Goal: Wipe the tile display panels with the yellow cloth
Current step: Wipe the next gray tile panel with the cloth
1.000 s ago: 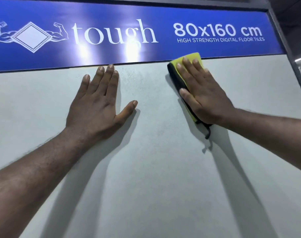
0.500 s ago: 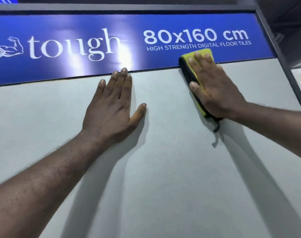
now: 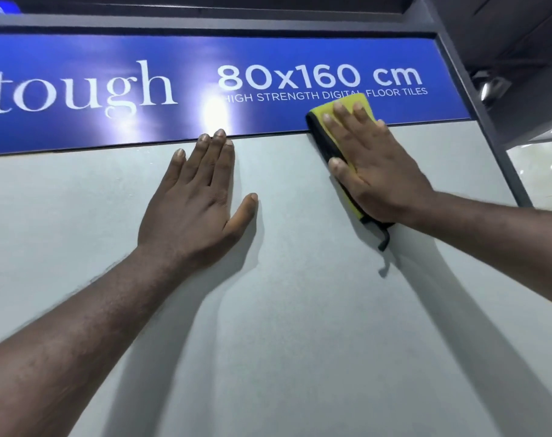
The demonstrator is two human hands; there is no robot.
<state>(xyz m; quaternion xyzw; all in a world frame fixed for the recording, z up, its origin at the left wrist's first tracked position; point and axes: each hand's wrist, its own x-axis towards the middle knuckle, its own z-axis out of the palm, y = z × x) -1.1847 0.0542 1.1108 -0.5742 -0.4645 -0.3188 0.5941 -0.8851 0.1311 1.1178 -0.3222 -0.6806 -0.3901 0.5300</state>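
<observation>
We lay our left hand flat on the grey tile panel. Its fingers are straight and together, the thumb is spread, and the fingertips reach the panel's top edge. Farther up, our right hand presses the yellow cloth flat near the panel's top right corner, fingers straight and slightly apart. The cloth overlaps the blue sign above.

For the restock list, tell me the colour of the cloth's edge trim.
Black trim on a yellow cloth, best seen in the head view.

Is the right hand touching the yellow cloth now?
Touching. The head view shows the right hand laid flat on the yellow cloth, fingers covering most of it.
</observation>
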